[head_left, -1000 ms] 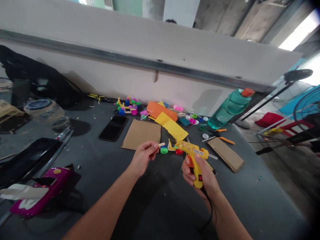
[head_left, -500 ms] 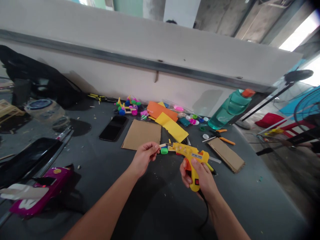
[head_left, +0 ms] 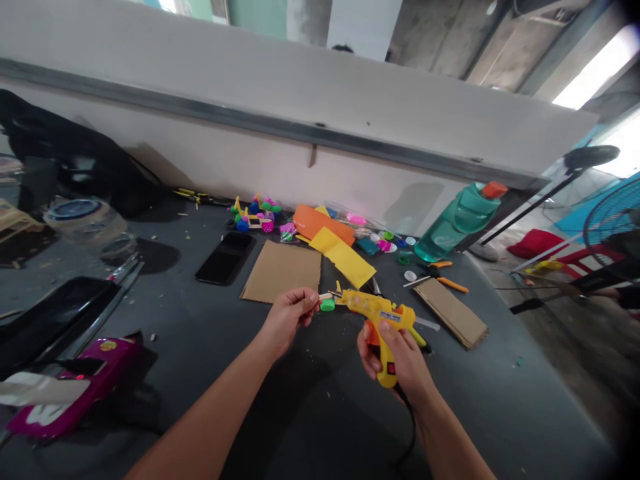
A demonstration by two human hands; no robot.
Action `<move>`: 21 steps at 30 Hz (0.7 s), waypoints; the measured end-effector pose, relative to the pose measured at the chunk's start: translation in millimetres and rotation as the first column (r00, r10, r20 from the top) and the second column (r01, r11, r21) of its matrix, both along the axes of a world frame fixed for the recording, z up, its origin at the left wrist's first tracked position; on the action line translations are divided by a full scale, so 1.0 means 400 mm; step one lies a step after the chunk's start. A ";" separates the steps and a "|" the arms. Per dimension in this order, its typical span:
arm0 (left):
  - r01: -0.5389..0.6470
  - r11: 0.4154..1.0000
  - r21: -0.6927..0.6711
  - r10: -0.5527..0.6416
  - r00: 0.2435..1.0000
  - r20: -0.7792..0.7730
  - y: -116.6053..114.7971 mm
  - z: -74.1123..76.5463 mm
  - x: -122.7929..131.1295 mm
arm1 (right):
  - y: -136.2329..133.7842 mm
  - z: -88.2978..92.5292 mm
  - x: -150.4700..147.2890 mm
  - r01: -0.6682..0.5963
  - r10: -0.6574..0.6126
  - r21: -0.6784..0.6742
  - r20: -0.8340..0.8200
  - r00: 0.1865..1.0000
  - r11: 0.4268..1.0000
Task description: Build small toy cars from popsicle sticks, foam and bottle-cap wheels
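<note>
Between thumb and fingers, my left hand (head_left: 291, 320) pinches a small pale stick (head_left: 326, 296). My right hand (head_left: 393, 353) is wrapped round the handle of a yellow glue gun (head_left: 376, 309), its nozzle pointing left at the stick's end. Just beneath the stick a green piece (head_left: 327, 305) shows, partly hidden by the hand. Behind my left hand lies a square of brown cardboard (head_left: 281, 272). Yellow paper (head_left: 345, 259) and orange paper (head_left: 323, 225) overlap beyond the glue gun.
A black phone (head_left: 225, 258), small colourful assembled pieces (head_left: 254, 215) and a teal bottle (head_left: 453, 223) stand or lie towards the wall. Folded cardboard (head_left: 451, 312) and orange-handled pliers (head_left: 453, 284) are at right. A magenta power strip (head_left: 80, 387) lies at left.
The glue gun has shifted slightly left, its nozzle now overlapping the end of the stick. My left hand keeps its pinch. The whole view has moved a little.
</note>
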State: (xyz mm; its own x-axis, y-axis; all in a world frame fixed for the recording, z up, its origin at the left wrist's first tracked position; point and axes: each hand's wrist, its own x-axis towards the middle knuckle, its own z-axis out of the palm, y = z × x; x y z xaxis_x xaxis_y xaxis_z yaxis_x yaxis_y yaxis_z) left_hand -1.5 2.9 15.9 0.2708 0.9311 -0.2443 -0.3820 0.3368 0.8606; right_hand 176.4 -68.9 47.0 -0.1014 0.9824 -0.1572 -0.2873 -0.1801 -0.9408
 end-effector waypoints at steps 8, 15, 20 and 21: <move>-0.050 0.997 -0.060 0.056 0.994 0.095 0.000 0.005 -0.007 | 0.003 -0.016 0.003 -0.025 0.025 0.013 -0.018 1.000 1.000; -0.184 0.969 -0.165 0.216 0.955 0.205 0.022 -0.004 -0.024 | 0.010 0.013 0.036 0.111 -0.089 0.160 -0.136 0.987 0.981; -0.350 0.889 -0.296 0.424 0.872 0.245 0.057 -0.009 -0.053 | 0.038 0.057 0.152 0.454 -0.463 0.278 -0.036 0.886 0.847; -0.360 0.880 -0.310 0.441 0.862 0.250 0.060 -0.008 -0.056 | 0.039 0.059 0.187 0.503 -0.544 0.318 0.050 0.838 0.804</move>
